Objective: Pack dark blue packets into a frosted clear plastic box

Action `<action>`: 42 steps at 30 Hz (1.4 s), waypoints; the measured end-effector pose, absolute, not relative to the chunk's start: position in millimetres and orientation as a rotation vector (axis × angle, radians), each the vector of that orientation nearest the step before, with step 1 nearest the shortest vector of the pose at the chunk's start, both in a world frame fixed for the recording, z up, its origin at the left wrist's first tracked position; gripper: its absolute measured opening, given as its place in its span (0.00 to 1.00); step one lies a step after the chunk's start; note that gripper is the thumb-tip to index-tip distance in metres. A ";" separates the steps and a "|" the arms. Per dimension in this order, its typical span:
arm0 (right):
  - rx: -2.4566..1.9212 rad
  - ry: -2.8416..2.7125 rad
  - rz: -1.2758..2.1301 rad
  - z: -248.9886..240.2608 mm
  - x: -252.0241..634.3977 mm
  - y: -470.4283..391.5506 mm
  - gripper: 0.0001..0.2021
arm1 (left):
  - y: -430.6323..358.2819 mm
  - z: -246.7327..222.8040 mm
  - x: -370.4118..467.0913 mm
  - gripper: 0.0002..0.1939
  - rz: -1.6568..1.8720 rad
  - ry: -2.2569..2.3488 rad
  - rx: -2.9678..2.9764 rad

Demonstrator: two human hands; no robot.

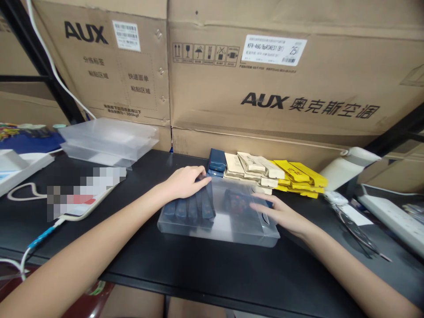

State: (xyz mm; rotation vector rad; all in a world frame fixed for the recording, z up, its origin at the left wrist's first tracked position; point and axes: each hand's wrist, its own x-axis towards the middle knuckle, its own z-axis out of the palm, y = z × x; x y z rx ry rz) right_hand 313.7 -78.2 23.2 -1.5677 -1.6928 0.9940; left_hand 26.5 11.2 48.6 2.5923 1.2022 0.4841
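Observation:
A clear plastic box (212, 232) lies flat on the black table, with several dark blue packets (188, 207) side by side in its left part. My left hand (188, 180) is at the box's back left, over the tops of these packets, its fingers bent; what the fingertips hold, if anything, is hidden. At the right side of the box is my right hand (273, 210), fingers apart, with a dark packet (236, 201) beside its fingertips. Behind the box stand a small dark blue stack (216, 161), cream packets (247, 168) and yellow packets (298, 176).
Empty clear boxes (109, 139) are stacked at the back left, near a phone (89, 194) on a cable. To the right are a white bottle (347, 170), glasses (356, 232) and a power strip (397, 216). Large cartons (212, 106) form the back wall.

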 end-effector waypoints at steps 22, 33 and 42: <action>-1.528 -1.688 1.093 20.8 318.8 -76.0 0.23 | 12.1 48.2 26.6 0.18 0.504 1.181 2.594; -1.412 -1.529 1.381 19.5 318.5 -77.1 0.24 | 14.3 47.2 27.9 0.22 0.608 1.056 2.487; -1.200 -1.353 1.602 17.8 316.7 -75.8 0.16 | 12.5 46.3 29.5 0.20 0.621 0.976 2.502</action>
